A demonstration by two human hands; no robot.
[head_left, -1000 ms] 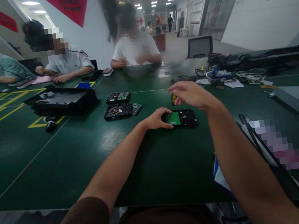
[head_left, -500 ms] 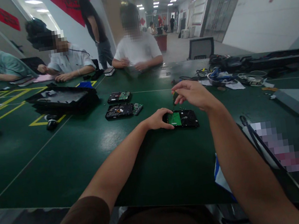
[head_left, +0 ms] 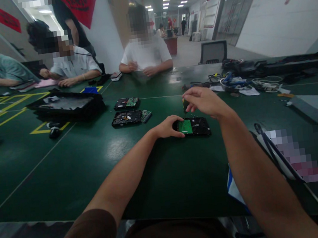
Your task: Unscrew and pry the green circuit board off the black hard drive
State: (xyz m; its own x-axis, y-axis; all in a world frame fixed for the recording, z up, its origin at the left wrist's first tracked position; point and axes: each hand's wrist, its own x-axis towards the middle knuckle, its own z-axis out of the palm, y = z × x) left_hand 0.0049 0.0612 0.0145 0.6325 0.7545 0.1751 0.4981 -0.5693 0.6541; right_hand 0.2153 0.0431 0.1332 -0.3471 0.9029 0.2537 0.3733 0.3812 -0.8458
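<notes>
A black hard drive with a green circuit board (head_left: 200, 125) lies board side up on the table before me. My left hand (head_left: 168, 128) is closed on its left end, thumb along the near edge and fingers at the far edge. Just above the drive's far edge, my right hand (head_left: 202, 101) pinches a small dark-and-yellow screwdriver (head_left: 185, 105), held upright. Its tip is too small to make out. Tiny bits, probably screws, lie by the drive's far edge. To the left lie another hard drive (head_left: 125, 118), a loose circuit board (head_left: 146, 115) and a further hard drive (head_left: 127, 103).
A stack of black trays (head_left: 66, 104) stands left on the green table (head_left: 67, 178), behind a small black object (head_left: 54, 132). Tangled cables (head_left: 236, 81) and a grey metal box (head_left: 312, 107) are at right. A dark cable (head_left: 277, 154) runs beside my right forearm. People sit across the table.
The standing person in the background has moved left. My right hand and the screwdriver have shifted only slightly; my left hand keeps its hold on the hard drive.
</notes>
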